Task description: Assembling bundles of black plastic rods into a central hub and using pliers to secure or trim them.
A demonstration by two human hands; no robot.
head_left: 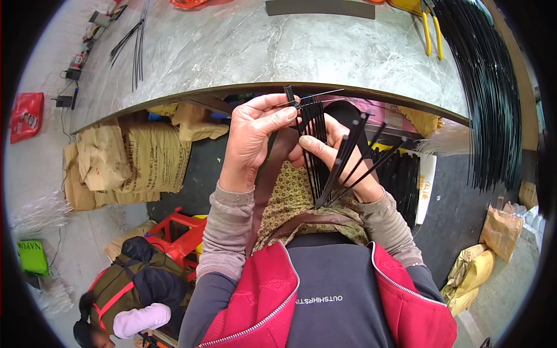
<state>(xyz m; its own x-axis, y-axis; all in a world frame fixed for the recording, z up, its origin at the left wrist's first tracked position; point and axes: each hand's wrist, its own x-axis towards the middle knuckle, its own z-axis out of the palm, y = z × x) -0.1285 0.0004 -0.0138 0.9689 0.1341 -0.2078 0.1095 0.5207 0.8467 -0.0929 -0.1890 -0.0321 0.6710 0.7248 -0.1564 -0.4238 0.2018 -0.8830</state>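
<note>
A: State the position of the left hand (252, 124).
B: The left hand is just in front of the table edge. Its thumb and fingertips are pinched together on the black strips (314, 119), near their upper ends.

A: State the condition of the right hand (354, 168).
B: It grips the same strips lower down. The thumb lies across the front; the fingers are partly hidden behind the strips.

A: Where is the workpiece?
B: Between both hands, over the patterned apron (284, 191). Several strips run side by side, thin ones cross them near the top, and other lengths fan out toward the upper right.

A: Identify the surrounding items.
B: The grey marble-patterned table (232, 49) stands ahead. Yellow-handled pliers (439, 37) lie near its far right corner, beside a thick bundle of black strands (487, 98) draped over the right end. Loose black strips (138, 49) lie at the left.
</note>
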